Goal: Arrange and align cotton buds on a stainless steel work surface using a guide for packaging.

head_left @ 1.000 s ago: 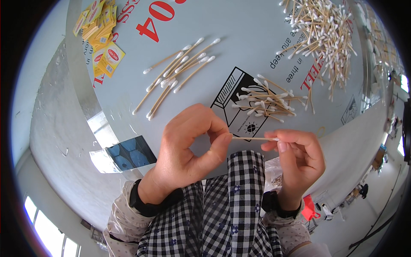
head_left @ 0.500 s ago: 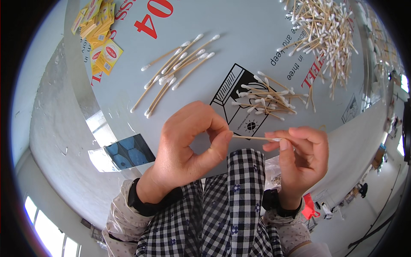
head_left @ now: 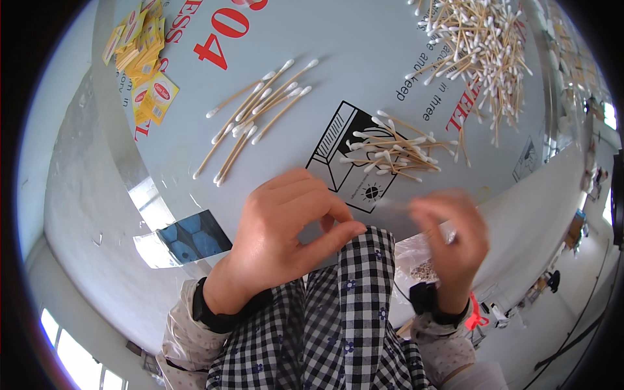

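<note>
My left hand is closed in a pinch above the near edge of the table, thumb against fingertips, with nothing seen between them. To its right my right hand, smeared by motion, grips a wooden-stick cotton swab whose white tip points left. Just beyond the hands lies a small pile of cotton swabs. Farther left, several swabs are spread out loosely, side by side and partly crossing. A large heap of swabs covers the far right.
Yellow printed packets are stacked at the far left of the grey printed table cover. A dark blue picture card sits at the near left edge. Checked cloth covers my lap, and a red item shows beyond my right wrist.
The swab was held between both hands; now it has left my left pinch and is in my right hand alone, turned about. My left hand has dipped slightly. The view has shifted a little.
</note>
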`<state>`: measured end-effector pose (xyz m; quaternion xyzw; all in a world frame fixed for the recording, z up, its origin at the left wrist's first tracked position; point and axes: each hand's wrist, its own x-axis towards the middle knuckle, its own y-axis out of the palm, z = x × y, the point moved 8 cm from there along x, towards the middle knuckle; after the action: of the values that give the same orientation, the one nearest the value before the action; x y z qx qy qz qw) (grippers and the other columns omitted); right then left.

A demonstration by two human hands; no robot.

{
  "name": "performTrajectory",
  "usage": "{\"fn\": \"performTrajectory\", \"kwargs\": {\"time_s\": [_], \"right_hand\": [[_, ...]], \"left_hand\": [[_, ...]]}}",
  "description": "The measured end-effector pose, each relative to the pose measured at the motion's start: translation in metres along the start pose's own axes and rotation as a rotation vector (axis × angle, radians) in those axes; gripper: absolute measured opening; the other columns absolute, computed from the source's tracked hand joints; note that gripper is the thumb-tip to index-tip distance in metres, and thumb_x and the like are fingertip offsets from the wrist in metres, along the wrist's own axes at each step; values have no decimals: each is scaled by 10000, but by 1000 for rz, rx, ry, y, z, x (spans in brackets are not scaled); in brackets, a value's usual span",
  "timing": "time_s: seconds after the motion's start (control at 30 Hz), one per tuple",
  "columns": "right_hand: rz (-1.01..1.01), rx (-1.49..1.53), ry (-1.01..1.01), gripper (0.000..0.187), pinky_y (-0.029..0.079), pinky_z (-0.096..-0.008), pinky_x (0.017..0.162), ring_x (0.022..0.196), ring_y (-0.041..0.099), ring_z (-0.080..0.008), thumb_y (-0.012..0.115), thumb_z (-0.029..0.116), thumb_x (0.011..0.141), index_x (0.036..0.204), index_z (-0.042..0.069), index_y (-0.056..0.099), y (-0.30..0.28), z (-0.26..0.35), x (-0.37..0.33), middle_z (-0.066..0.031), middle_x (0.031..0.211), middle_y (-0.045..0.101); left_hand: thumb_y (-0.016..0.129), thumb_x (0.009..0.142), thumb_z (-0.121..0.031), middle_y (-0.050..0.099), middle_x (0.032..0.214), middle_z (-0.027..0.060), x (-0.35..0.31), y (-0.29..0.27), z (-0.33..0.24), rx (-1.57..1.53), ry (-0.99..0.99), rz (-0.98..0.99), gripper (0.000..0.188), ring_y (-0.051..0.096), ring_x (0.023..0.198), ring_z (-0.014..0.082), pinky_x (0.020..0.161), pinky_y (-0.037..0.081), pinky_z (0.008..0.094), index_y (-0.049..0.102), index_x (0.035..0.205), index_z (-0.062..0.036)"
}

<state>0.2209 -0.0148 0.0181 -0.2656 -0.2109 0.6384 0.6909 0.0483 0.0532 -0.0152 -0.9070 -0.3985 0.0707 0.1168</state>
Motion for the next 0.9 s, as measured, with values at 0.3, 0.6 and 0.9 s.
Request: {"fn": "performTrajectory", "kwargs": {"time_s": [0.3,0.6,0.9], "right_hand": [[-66,-293,-216,351,476,-393,897,1067,590,-305,790,30,716,1053,45,692,-13,-1,56,-99,1163,642],[-103,-184,-285,280,464,-370,758,871,580,-252,754,-28,693,957,50,705,8,-7,40,-48,939,616],[-182,-284,-89,294,484,-349,748,893,592,-257,732,-66,691,966,36,737,-60,-70,-23,-70,958,636]], "left_hand": [[777,706,-22,581,642,47,4,-3,-3,33,22,-64,171,554,592,205,535,412,323,609,696,-51],[766,682,12,578,640,55,7,-2,-8,73,29,-47,164,542,605,222,548,405,330,611,695,-40],[761,679,25,592,656,55,4,-1,-5,84,24,-55,147,539,618,212,563,403,311,629,706,-34]]}}
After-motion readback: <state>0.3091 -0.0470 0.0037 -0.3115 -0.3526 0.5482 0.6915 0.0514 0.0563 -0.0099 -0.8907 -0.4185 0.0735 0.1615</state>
